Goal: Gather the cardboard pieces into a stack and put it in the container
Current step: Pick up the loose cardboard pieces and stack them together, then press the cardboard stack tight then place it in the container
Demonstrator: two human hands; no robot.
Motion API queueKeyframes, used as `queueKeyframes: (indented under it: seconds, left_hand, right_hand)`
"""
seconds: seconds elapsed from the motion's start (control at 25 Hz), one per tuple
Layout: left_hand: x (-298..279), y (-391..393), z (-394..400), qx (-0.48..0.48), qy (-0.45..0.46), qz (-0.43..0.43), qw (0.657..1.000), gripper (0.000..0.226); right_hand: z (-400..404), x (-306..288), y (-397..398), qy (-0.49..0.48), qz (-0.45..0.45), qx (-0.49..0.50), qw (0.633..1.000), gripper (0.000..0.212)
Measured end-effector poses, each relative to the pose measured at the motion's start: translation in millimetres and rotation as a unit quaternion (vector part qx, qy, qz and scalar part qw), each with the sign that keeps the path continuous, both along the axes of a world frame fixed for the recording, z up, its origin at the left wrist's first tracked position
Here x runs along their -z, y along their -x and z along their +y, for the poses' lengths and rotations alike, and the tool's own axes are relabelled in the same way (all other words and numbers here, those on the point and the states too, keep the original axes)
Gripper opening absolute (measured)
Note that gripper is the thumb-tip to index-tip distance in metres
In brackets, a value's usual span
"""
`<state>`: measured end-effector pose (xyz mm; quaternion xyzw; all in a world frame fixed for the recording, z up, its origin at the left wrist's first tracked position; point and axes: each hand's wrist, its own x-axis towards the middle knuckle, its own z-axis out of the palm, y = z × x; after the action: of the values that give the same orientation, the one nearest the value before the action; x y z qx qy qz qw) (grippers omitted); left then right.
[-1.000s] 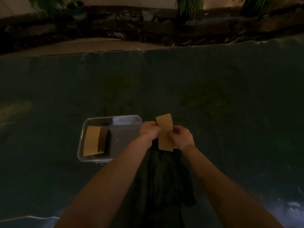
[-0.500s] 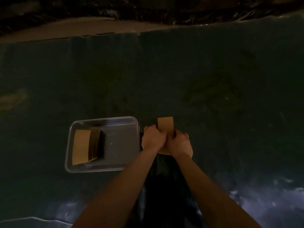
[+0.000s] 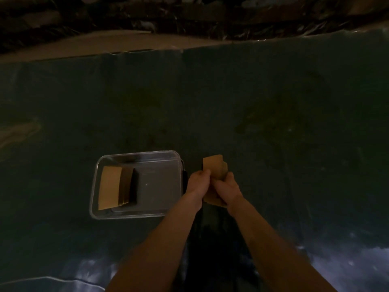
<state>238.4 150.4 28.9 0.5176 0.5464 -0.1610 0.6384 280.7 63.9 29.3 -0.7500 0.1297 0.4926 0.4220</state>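
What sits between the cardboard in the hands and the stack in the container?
Head view: the container's right wall and bare floor inside it lie between the held cardboard and the stack.

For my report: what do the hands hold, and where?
Both hands, left hand and right hand, grip the cardboard stack around its middle and lower part.

Matt cardboard pieces (image 3: 214,167), clear container (image 3: 136,216) — probably glossy plastic

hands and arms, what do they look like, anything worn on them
Both forearms are bare right to the bottom edge of the view: no sleeves show. The left hand and right hand wear no gloves; no watch or ring is visible, though the dim light could hide small items.
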Motion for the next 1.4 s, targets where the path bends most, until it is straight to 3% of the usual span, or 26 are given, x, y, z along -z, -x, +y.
queueKeyframes:
  seconds: [0.24,0.36,0.44,0.48,0.56,0.64,0.68,0.8,0.96,1.12,1.24,1.32,1.4]
  left_hand:
    - [-31.1,57.7,-39.3,-0.116,0.068,-0.092,0.987,0.033]
    - [-38.9,106.1,-48.3,-0.154,0.055,-0.208,0.964,0.056]
    - [-44.5,135.5,-46.2,-0.124,-0.014,-0.254,0.959,0.084]
    - [-47.9,151.2,-44.2,-0.084,-0.070,-0.256,0.961,0.087]
    - [-46.7,181.8,-35.9,-0.019,-0.163,-0.236,0.958,0.061]
    - [-45.9,214.9,-24.2,-0.033,-0.123,-0.222,0.967,0.023]
    - [-44.0,235.9,-18.3,-0.050,-0.072,-0.213,0.973,0.015]
    - [-29.5,304.2,7.4,-0.114,-0.006,-0.184,0.976,0.010]
    - [-13.9,375.9,70.9,-0.154,-0.013,-0.167,0.974,0.003]
    - [-1.6,415.1,129.5,-0.162,-0.004,-0.198,0.967,0.005]
    - [6.7,415.8,142.8,-0.148,0.003,-0.206,0.967,0.005]
    - [15.3,412.8,146.3,-0.155,-0.002,-0.198,0.968,0.007]
    - [30.3,414.3,150.8,-0.095,-0.096,-0.192,0.972,0.011]
  right_hand:
    - [-25.1,-32.7,49.0,0.021,-0.228,-0.113,0.967,0.035]
    - [-45.4,-51.8,77.6,0.031,-0.330,-0.292,0.897,0.034]
    - [-54.4,-61.3,99.4,0.020,-0.382,-0.403,0.831,0.042]
    - [-58.2,-64.7,112.6,0.018,-0.400,-0.443,0.802,0.044]
    - [-60.9,-69.3,139.2,0.014,-0.420,-0.479,0.771,0.045]
    - [-55.8,-67.5,168.0,0.002,-0.432,-0.501,0.750,0.046]
    - [-49.4,-63.8,186.0,-0.006,-0.433,-0.511,0.742,0.049]
    - [-15.4,-46.0,248.2,-0.012,-0.419,-0.526,0.740,0.049]
    - [56.7,-24.9,320.4,0.012,-0.411,-0.528,0.743,0.050]
    - [89.9,-5.2,356.4,0.052,-0.419,-0.433,0.797,0.055]
    - [96.6,16.0,375.8,0.016,-0.433,-0.332,0.838,0.057]
    - [103.6,26.1,375.9,0.014,-0.464,-0.348,0.814,0.058]
    - [108.3,32.8,369.6,0.019,-0.483,-0.394,0.782,0.058]
